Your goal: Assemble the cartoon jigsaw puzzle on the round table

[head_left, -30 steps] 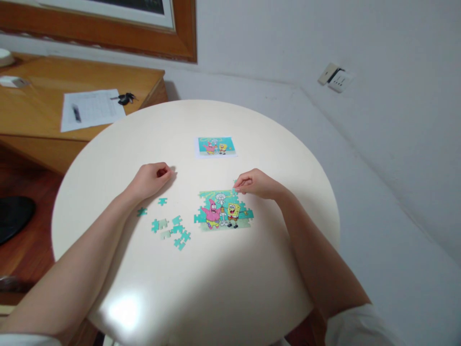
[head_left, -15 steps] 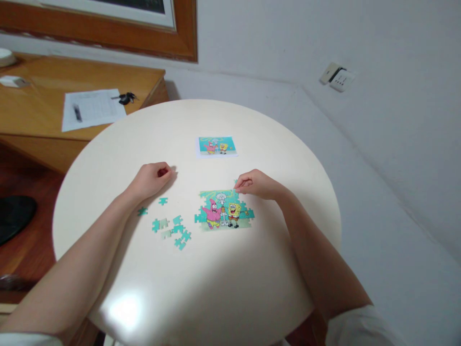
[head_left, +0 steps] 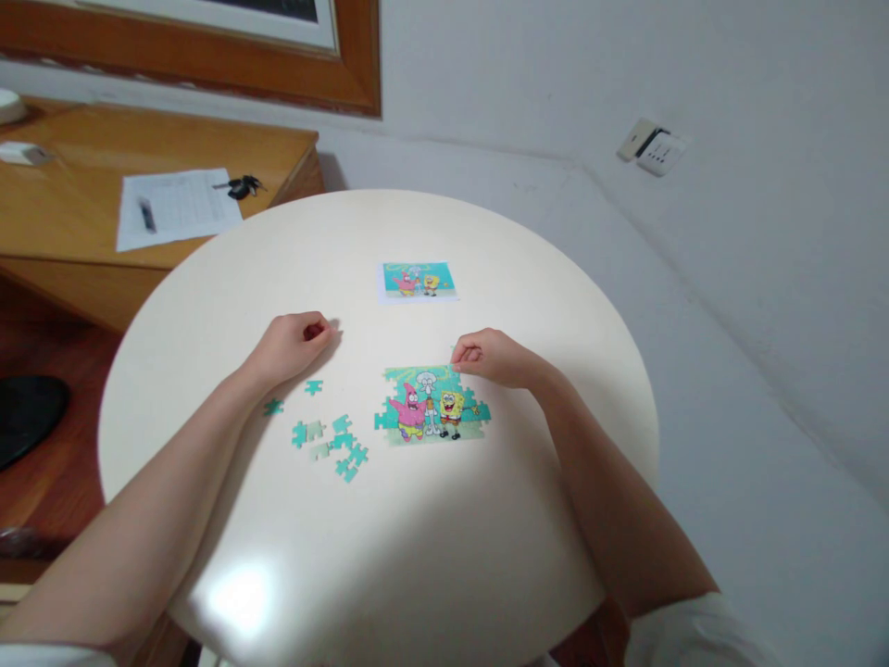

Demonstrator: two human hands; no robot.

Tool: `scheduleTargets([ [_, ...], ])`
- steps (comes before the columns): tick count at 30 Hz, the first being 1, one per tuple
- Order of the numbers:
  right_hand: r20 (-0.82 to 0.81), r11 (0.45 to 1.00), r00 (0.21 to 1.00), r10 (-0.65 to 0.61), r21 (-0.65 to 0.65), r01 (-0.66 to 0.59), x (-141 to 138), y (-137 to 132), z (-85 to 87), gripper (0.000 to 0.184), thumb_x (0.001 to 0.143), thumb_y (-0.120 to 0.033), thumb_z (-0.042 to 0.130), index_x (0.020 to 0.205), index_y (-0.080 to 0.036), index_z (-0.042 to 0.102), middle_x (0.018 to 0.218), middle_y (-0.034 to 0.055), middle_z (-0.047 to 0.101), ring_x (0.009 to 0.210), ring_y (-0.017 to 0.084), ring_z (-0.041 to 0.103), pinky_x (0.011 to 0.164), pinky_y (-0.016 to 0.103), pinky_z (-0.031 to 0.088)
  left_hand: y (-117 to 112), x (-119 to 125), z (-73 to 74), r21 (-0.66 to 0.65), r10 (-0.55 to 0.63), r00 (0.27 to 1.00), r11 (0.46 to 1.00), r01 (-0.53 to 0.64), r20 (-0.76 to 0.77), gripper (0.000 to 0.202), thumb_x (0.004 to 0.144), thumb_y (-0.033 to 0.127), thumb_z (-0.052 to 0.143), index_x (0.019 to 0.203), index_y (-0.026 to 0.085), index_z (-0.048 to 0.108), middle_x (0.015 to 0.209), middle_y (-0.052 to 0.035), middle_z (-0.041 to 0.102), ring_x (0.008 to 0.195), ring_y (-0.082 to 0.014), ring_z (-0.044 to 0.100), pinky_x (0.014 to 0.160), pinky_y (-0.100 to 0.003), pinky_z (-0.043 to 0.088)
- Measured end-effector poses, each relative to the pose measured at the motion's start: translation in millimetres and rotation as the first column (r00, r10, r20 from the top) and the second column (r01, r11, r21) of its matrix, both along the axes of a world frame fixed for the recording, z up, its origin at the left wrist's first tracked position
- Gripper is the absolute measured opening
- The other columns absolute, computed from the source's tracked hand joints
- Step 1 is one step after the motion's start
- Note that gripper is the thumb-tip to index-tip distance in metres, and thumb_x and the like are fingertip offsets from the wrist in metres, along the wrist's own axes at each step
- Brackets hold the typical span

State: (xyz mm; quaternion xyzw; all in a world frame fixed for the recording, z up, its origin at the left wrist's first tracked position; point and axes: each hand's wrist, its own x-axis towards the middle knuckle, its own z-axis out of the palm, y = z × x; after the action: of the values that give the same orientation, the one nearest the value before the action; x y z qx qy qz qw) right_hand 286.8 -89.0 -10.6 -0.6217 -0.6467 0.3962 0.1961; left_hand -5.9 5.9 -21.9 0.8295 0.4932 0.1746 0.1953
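A partly assembled jigsaw puzzle (head_left: 417, 412) of cartoon figures on teal lies on the table, its left and right edges uneven. At its upper right corner my right hand (head_left: 490, 357) is closed in a pinch, fingertips down at the border. A bit of teal puzzle piece (head_left: 453, 349) shows by those fingertips, mostly hidden. My left hand (head_left: 295, 345) rests on the table to the upper left, fingers curled together and nothing visible in them. Several loose puzzle pieces (head_left: 342, 440), teal and pale green, lie left of the puzzle, with one piece (head_left: 315, 386) below my left hand.
Behind the puzzle lies a small reference picture card (head_left: 419, 280) with the same scene. All this is on a round white table (head_left: 389, 537). A wooden desk (head_left: 173, 139) with a paper sheet (head_left: 170, 218) and keys (head_left: 243, 187) stands at the back left, by the wall.
My right hand has shifted very slightly at the puzzle's corner, and less of the teal piece shows by its fingertips. My left hand stays where it was.
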Motion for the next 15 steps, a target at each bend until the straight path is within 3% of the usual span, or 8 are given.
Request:
scheduleTargets([
  [15,0.146,0.996,0.989,0.038,0.076,-0.049,-2.3,-0.6,3.0,0.005,0.069,-0.016,0.061,0.064,-0.017,0.061,0.06,-0.0007,0.062,0.058,0.012,0.056,0.058,0.024,0.042,-1.9,2.7,3.0,-0.024,0.029,1.0,0.999,-0.029,0.0,0.027,0.076,0.039,0.045,0.065,0.018,0.057,0.059,-0.002,0.058,0.054,-0.0136,0.047,0.056,-0.027,0.034],
])
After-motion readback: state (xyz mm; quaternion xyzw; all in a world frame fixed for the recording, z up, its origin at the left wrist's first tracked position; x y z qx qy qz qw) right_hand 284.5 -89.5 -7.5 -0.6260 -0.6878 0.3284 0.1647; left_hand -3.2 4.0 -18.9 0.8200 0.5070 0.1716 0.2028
